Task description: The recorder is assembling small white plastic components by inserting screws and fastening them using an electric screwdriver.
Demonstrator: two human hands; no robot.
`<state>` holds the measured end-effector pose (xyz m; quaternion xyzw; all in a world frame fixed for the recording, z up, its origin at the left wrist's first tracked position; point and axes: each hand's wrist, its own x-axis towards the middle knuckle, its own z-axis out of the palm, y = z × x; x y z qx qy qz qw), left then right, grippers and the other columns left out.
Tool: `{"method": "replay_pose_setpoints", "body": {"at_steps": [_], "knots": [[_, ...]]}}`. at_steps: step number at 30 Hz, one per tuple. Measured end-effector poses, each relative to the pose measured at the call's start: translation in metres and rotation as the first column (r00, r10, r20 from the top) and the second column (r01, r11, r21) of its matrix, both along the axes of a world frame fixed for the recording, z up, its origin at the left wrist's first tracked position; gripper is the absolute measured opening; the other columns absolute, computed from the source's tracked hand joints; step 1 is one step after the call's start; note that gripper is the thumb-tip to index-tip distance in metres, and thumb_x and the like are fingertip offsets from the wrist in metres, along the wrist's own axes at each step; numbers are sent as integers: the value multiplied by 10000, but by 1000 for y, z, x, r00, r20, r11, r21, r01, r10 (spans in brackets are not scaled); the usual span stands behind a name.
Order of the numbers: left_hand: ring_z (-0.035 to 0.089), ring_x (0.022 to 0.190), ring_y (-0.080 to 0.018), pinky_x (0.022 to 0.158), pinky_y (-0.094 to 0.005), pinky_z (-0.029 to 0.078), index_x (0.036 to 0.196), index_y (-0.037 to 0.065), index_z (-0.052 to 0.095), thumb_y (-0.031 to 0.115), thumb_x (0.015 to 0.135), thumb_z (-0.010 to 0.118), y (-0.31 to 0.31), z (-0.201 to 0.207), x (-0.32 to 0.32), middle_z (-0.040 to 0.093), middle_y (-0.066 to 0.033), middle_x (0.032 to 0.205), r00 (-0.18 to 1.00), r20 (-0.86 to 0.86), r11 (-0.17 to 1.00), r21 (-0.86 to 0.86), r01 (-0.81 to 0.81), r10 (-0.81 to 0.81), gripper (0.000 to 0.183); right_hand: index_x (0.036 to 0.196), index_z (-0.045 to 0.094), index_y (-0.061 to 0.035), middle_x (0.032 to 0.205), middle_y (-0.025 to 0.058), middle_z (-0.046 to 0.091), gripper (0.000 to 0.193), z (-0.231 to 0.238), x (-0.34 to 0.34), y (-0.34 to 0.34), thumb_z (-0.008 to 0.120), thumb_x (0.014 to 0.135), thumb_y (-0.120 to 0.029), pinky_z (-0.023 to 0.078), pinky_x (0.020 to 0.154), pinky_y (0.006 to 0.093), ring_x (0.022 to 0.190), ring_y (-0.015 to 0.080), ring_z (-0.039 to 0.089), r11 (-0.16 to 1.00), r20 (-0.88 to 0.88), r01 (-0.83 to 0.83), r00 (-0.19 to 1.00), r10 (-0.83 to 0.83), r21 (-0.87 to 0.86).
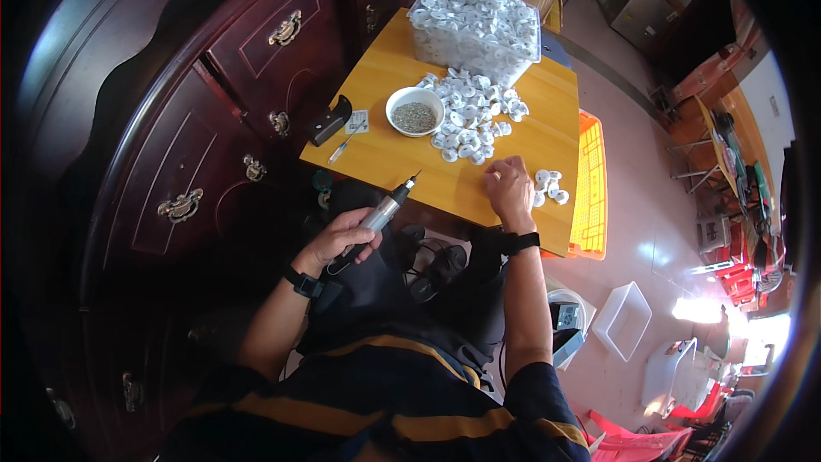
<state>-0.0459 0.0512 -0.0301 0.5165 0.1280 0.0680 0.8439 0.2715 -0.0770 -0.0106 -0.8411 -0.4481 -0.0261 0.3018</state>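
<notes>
My left hand (344, 238) is closed round an electric screwdriver (381, 215) with a silver barrel and black ends. Its thin bit points up and right, just off the table's near edge. Over the wooden table (393, 158), my right hand (511, 192) has its fingers curled together, and what they may hold is too small to make out. Several round white plastic parts (551, 186) lie just right of that hand. A larger heap of the same white parts (466, 124) spreads beyond it. Left of the heap stands a white bowl (391, 116) of small metal pieces that look like screws.
A clear bin (475, 53) heaped with white parts stands at the table's far end. A small screwdriver (340, 151) and a dark holder (330, 122) lie at its left edge. Dark drawers (274, 43) rise on the left; an orange crate (590, 188) stands on the right.
</notes>
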Motion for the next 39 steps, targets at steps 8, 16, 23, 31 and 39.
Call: {"method": "replay_pose_setpoints", "body": {"at_steps": [8,16,23,31,39], "knots": [[564,618,-83,521,-215,472,1180,20,510,231,927,627,2,-2,3,594,-38,837,1000,17,999,-45,18,-17,349,1019,700,-143,1052,126,644,238,34,29,-2,692,782,-125,531,830,436,948,363,662,942,229,203,963,-143,-266],[572,624,-80,521,-219,476,1151,35,515,240,927,626,6,-9,-3,594,-31,843,1000,16,999,-38,0,1,323,938,736,-120,968,167,712,204,68,-23,126,569,877,-220,570,782,461,905,366,699,927,42,-241,964,264,-288],[569,650,-82,552,-231,485,1153,60,530,273,924,642,1,-10,-5,595,-26,854,1000,11,999,-44,-15,16,332,1027,738,-73,1060,180,716,245,32,-28,196,601,845,-161,579,814,429,979,329,707,763,201,-208,893,404,-612],[574,645,-100,550,-226,477,1231,66,537,314,906,702,7,-16,-8,602,-43,866,999,31,996,-83,-17,19,441,1010,727,-28,1064,198,712,267,32,-27,197,550,870,-170,580,807,435,973,343,709,781,196,-212,899,392,-588],[564,642,-98,552,-221,471,1223,56,521,333,903,702,5,-10,-1,592,-41,860,1000,25,998,-63,-8,9,460,932,726,-62,880,213,715,226,31,-18,181,574,849,-206,566,764,471,841,386,704,919,88,-301,939,332,-256]]}}
